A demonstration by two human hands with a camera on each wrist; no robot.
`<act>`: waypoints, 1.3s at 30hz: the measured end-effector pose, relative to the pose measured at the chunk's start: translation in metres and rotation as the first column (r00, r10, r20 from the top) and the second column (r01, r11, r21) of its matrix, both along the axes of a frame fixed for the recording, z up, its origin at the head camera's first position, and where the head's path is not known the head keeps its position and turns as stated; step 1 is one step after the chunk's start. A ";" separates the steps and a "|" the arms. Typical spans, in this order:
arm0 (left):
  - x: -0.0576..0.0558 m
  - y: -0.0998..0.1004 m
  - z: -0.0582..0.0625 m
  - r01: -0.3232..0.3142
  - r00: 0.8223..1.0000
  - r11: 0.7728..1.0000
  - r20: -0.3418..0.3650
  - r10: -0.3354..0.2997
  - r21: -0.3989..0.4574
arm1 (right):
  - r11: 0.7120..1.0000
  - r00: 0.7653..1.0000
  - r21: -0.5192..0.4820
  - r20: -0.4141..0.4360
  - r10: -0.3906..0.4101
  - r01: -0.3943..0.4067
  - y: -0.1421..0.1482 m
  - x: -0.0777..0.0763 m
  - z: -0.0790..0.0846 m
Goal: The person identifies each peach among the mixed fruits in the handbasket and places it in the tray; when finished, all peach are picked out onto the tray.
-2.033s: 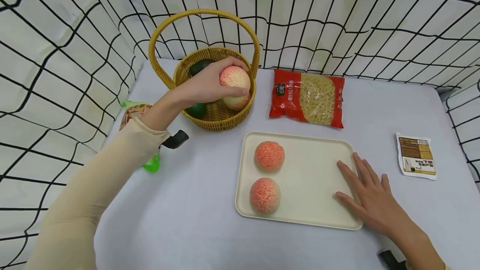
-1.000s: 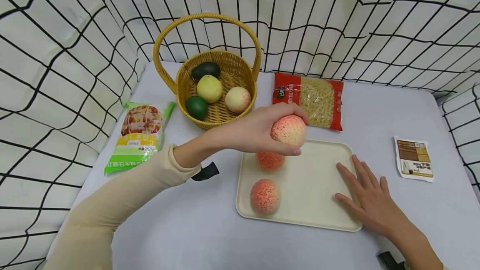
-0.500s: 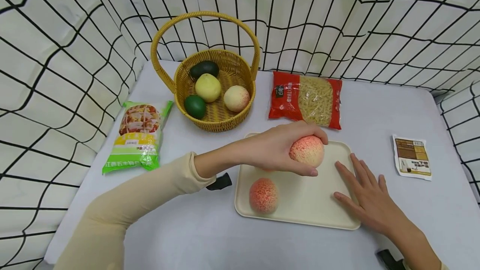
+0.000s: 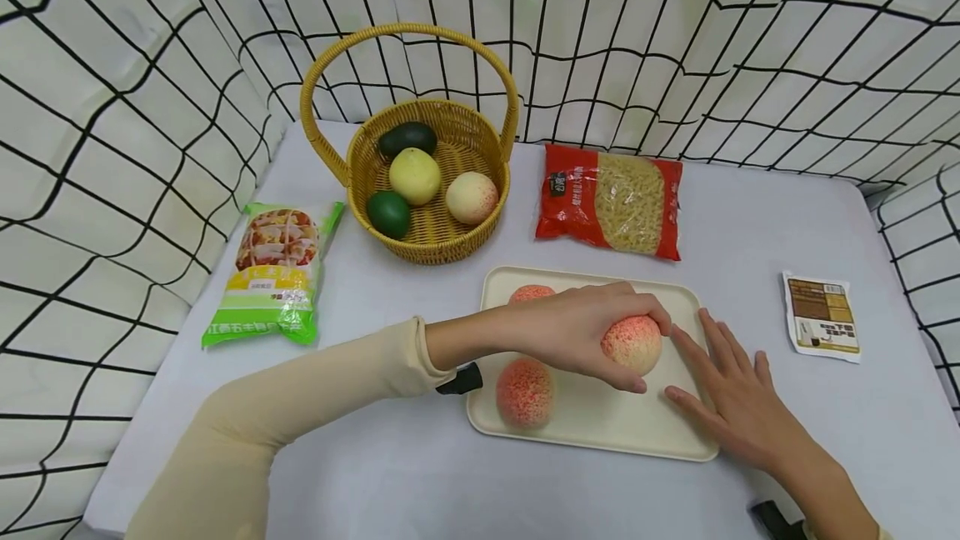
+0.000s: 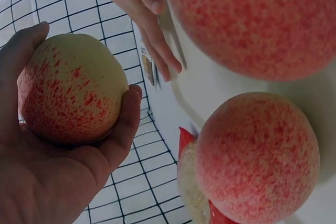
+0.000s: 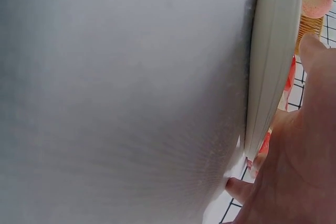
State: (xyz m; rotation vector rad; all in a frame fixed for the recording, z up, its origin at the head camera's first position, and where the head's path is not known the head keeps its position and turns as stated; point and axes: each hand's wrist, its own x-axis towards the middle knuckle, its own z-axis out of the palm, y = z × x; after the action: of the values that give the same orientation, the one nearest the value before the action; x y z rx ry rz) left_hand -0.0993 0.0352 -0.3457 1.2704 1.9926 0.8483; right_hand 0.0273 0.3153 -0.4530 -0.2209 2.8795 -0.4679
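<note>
My left hand [image 4: 581, 327] grips a pink-and-cream peach [image 4: 633, 343] over the right half of a cream tray [image 4: 600, 423]. The left wrist view shows that peach [image 5: 73, 90] between thumb and curled fingers. Two redder peaches sit at the tray's left side: the front peach [image 4: 526, 392] in full sight, the back peach [image 4: 531, 293] partly hidden behind my left hand. My right hand [image 4: 738, 398] rests with spread, straight fingers on the tray's right edge. In the right wrist view, the tray's side [image 6: 275, 61] lies beside the right hand [image 6: 299, 166].
Behind the tray stands a yellow wicker basket [image 4: 431, 252] holding two dark green avocados, a yellow-green round fruit [image 4: 415, 177] and a pale peach [image 4: 472, 197]. A red pasta bag [image 4: 609, 202], green food bag [image 4: 273, 273] and small white packet [image 4: 822, 317] lie around. Black netting encloses the table.
My left hand has lifted the peach from the basket, carried it right and forward over the tray, and lowered it there. My right hand stays at the tray's edge.
</note>
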 end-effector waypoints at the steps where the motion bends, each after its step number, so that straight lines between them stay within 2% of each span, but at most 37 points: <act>1: 0.000 0.001 -0.001 0.006 1.000 1.000 0.006 -0.005 -0.014 | 1.000 1.000 -0.002 0.002 0.000 0.000 0.000 0.000 0.000; 6: 0.002 0.005 -0.009 0.037 0.999 0.997 0.035 -0.034 -0.072 | 1.000 1.000 -0.005 -0.003 0.004 -0.004 0.001 -0.001 0.000; 12: 0.007 0.009 -0.018 0.062 0.998 0.991 0.015 -0.061 -0.119 | 1.000 1.000 0.006 0.000 0.009 -0.009 0.001 -0.002 0.000; 25: 0.016 0.013 -0.039 0.138 0.990 0.967 0.041 -0.132 -0.212 | 1.000 1.000 -0.005 -0.021 0.008 -0.008 0.001 0.000 -0.003; 39: 0.020 0.020 -0.049 0.180 0.980 0.957 -0.038 -0.193 -0.229 | 1.000 1.000 -0.007 -0.016 0.004 -0.004 0.001 0.001 -0.003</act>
State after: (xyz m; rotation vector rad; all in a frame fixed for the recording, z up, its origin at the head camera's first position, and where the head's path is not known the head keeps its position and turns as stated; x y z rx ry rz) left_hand -0.0792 0.0556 -0.3945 1.3382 1.9158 0.4837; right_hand 0.0278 0.3167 -0.4555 -0.2328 2.8927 -0.4771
